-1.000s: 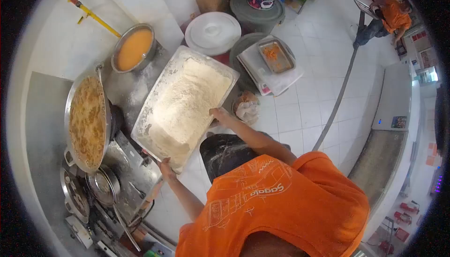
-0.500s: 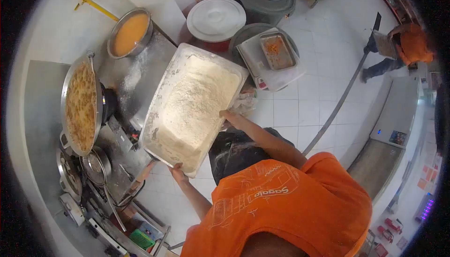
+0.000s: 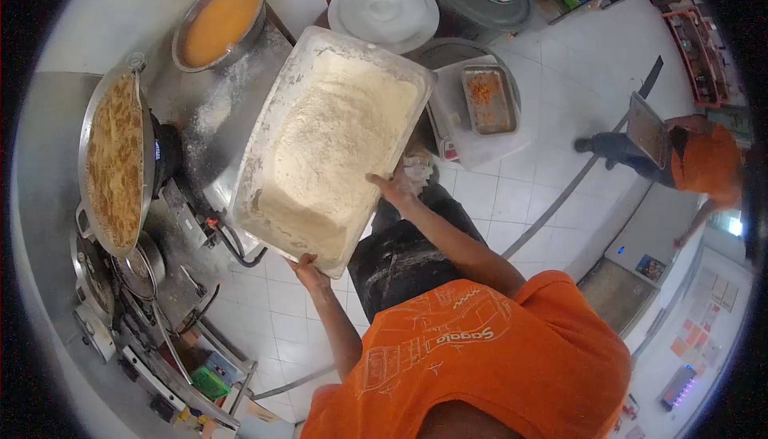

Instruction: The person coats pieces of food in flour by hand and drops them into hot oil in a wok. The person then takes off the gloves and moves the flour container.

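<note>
A large pale tub [image 3: 412, 91] of flour [image 3: 328, 131] is held tilted in front of my body. My left hand [image 3: 308, 269] is closed on the tub's near end, at the lower rim. On the tub's right long side, my right hand [image 3: 394, 187] grips the rim, its thumb over the edge and the other fingers mostly hidden. Left of the tub, a wide pan [image 3: 116, 167] holds browned food in bubbling oil. Beyond the tub, a metal bowl [image 3: 220, 23] of orange liquid stands on the floury steel surface [image 3: 212, 111].
A white lid [image 3: 384, 13] covers a bin behind the tub. A metal tray [image 3: 490, 99] with orange bits rests on a container at the right. A co-worker [image 3: 704, 159] carries another tray. A strainer [image 3: 138, 271] and second pan [image 3: 94, 279] are at the left.
The tub has risen slightly in view, still in both hands. My right thumb has shifted over the rim. The co-worker has come further into view with the tray.
</note>
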